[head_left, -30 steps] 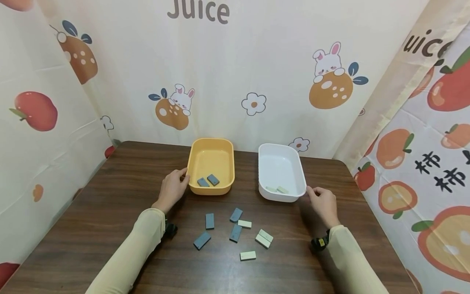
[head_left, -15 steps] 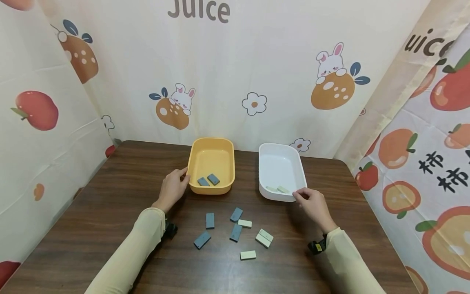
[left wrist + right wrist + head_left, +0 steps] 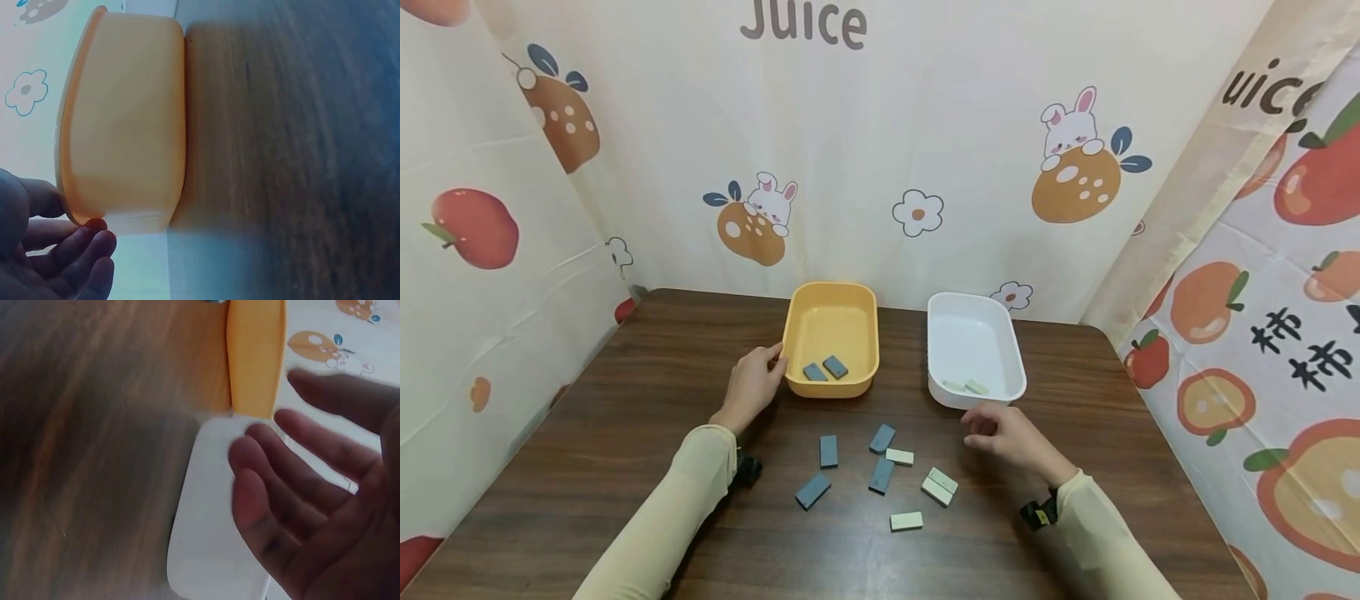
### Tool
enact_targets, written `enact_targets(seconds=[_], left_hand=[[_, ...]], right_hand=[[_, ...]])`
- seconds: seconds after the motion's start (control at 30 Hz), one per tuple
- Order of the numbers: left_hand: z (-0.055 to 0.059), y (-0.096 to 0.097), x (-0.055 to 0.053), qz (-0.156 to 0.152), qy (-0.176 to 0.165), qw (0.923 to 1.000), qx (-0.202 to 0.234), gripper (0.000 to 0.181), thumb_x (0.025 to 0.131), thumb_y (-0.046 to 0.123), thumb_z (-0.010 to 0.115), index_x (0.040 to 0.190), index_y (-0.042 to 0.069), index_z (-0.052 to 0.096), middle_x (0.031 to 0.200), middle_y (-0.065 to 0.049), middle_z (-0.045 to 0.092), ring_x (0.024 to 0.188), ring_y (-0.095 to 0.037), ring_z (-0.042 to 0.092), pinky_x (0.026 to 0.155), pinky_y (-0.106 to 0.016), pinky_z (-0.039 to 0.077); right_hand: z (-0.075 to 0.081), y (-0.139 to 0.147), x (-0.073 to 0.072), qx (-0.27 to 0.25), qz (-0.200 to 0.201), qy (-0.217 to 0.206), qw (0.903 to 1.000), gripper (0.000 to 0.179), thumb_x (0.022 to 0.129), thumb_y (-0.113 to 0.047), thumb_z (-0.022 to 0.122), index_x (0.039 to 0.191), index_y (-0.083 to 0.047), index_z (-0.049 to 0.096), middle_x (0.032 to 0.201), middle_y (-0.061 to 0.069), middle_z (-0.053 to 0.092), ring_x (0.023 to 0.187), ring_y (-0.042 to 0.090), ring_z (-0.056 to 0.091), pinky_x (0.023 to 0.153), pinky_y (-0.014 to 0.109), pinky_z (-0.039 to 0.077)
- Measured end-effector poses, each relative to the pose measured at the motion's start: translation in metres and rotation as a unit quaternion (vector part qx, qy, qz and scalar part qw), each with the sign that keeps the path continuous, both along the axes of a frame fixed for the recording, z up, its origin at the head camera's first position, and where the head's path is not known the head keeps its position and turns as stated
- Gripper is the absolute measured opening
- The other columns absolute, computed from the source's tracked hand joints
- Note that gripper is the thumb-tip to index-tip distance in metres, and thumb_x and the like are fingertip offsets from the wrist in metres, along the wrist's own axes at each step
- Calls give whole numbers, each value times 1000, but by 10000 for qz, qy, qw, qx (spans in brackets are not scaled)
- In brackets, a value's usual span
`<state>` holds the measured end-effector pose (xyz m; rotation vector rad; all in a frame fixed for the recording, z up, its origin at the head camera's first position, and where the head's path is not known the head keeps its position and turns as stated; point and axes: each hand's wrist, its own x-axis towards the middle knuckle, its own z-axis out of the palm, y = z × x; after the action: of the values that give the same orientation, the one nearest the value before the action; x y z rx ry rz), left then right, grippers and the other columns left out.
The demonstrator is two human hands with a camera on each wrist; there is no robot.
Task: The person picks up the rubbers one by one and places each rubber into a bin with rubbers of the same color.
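My left hand (image 3: 751,385) pinches the left rim of the yellow bin (image 3: 832,310) between thumb and fingers; the left wrist view shows the fingertips at the rim of the bin's wall (image 3: 125,112). Two blue-grey blocks (image 3: 835,367) lie inside that bin. My right hand (image 3: 1011,433) hovers in front of the white bin (image 3: 973,325), fingers loosely bent and holding nothing. In the right wrist view a gap parts the thumb from the fingers (image 3: 250,494). Two pale green blocks (image 3: 976,387) lie in the white bin.
Several blue-grey blocks (image 3: 828,451) and several pale green blocks (image 3: 906,522) lie scattered on the brown wooden table (image 3: 685,350) in front of the bins. A printed curtain (image 3: 850,125) hangs behind the table and along its sides.
My right hand has left the white bin's front right corner and moved left and nearer, its fingers parting. The left hand stays at the yellow bin's rim.
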<state>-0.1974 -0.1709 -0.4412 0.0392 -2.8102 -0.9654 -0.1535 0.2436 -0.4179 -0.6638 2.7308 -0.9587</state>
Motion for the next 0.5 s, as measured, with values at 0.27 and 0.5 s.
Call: enact_targets(seconds=[0.27, 0.5], left_hand=[[2, 0, 2, -29, -51, 10000, 15, 44, 99, 22, 53, 138, 1, 54, 113, -18, 65, 92, -30, 62, 79, -45, 50], [1, 0, 2, 4, -94, 9999, 47, 44, 99, 22, 53, 138, 2, 53, 115, -18, 65, 93, -29, 61, 79, -44, 51]], right_hand=[[-8, -9, 7, 162, 1128, -521, 9921, 43, 77, -10, 80, 116, -2, 64, 96, 7, 65, 77, 8, 59, 67, 22, 49], [-12, -18, 12, 412, 1487, -737, 9853, 50, 75, -10, 80, 123, -7, 65, 100, 4, 57, 78, 7, 56, 69, 21, 48]])
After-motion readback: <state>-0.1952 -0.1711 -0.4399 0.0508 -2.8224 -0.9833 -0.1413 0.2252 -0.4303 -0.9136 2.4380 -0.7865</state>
